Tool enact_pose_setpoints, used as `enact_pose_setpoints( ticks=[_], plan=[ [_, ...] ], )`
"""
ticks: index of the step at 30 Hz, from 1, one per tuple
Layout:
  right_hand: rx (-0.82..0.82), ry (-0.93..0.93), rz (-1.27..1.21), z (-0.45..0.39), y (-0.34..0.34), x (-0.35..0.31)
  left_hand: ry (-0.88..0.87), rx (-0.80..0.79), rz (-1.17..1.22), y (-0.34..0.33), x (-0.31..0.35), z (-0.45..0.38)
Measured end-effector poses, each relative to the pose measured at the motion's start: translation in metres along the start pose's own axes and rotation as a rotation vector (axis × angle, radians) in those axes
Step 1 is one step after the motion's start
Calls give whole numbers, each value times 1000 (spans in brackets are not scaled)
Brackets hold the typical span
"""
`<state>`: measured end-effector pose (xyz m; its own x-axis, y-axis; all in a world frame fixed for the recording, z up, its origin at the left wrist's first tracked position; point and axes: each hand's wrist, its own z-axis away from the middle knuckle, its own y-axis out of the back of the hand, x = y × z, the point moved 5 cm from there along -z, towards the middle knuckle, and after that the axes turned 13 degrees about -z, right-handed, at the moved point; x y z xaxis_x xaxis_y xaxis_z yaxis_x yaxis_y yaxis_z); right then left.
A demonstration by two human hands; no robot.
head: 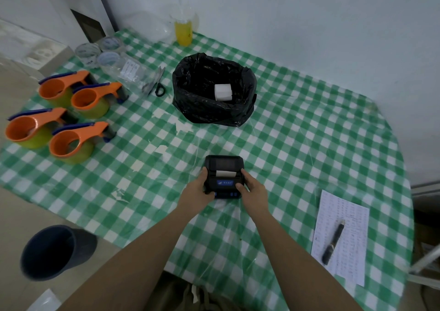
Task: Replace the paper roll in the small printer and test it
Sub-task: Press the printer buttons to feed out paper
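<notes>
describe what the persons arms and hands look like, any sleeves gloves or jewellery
Both forearms are bare right to the bottom edge of the picture, with no sleeve in view. The left hand and the right hand wear no gloves. No watch, bracelet or ring shows on either wrist or on the visible fingers, and no markings are visible.

The small black printer [224,176] lies flat on the checked cloth, seemingly closed. White paper [225,174] shows at its slot. A white paper roll [223,92] sits in the black bag.
</notes>
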<state>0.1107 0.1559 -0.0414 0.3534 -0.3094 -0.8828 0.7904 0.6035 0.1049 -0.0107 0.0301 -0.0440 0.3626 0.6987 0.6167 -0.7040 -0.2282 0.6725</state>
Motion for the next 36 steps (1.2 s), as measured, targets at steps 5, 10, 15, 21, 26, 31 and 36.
enact_pose_setpoints(
  ticks=[5, 10, 15, 21, 26, 31, 36],
  plan=[
    [-9, 16, 38, 1, 0, 0, 1, -5, 5, 0, 1, 0],
    [-16, 13, 44, 2, 0, -2, 6, -23, 34, 0, 1, 0],
    [-30, 32, 100, 5, 2, -3, 21, -79, 85, 0, 0, -2],
    [-102, 132, 316, 21, 9, 1, 55, -38, 94, 9, 2, -7],
    [-140, 139, 401, 23, 10, 5, 75, -9, 104, 10, -1, -7],
    [-120, 118, 372, 23, 11, 4, 55, -6, 53, 8, 2, -7],
    [-118, 107, 344, 23, 10, 4, 69, 6, 42, 7, 1, -7]
  ],
)
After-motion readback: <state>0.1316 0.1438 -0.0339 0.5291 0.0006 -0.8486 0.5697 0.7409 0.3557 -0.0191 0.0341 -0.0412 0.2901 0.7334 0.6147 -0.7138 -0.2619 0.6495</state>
